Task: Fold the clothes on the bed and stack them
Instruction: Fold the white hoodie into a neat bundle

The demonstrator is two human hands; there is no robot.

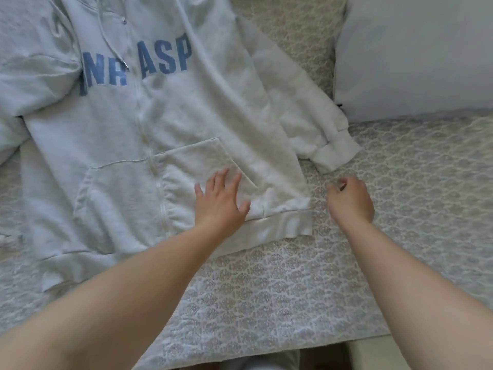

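On bed (293, 289) | hoodie (160, 129) flat, hood away | left hand (218, 201) fingers spread | right hand (350, 198) curled, empty

Two bare forearms in frame, no sleeves visible anywhere up to the frame edge. Left hand (220, 202): no rings, no watch, no wristband visible. Right hand (350, 200): wrist bare too; fingers partly blurred, so can't tell about rings there. Nails too small to judge. At bottom centre, a sliver of light grey-white garment (262, 360) on the person's body; type unclear.
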